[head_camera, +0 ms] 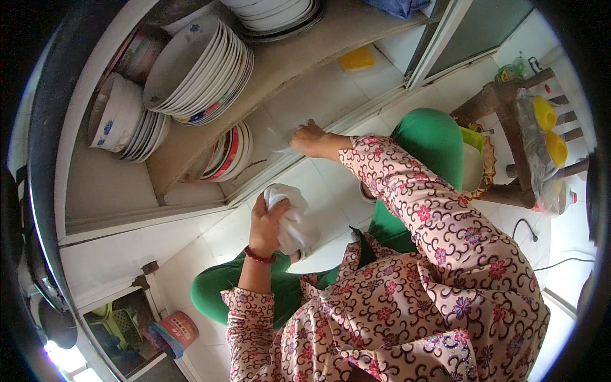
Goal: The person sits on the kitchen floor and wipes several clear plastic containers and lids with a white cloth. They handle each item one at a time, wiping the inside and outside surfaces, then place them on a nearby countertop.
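A crumpled white cloth (295, 217) is in my left hand (268, 222), held between thumb and fingers in front of the cabinet. My right hand (309, 138) reaches to the cabinet's lower edge, its fingers curled; something thin and clear seems to be by the fingers, but I cannot tell what it is. To the left of that hand, white plates and a red-rimmed dish (231, 153) stand tilted in the lower compartment. On the shelf (305, 67) above lean a large stack of white plates (205, 71) and a stack of bowls with blue flowers (117, 114).
A yellow item (357, 58) lies deeper in the lower compartment. More stacked dishes (277, 14) stand on the shelf. At the right is a wooden stool (510, 138) beside a green-rimmed container (472, 143). A red bucket (179, 329) stands at the lower left, and a black cable (527, 224) lies at the right.
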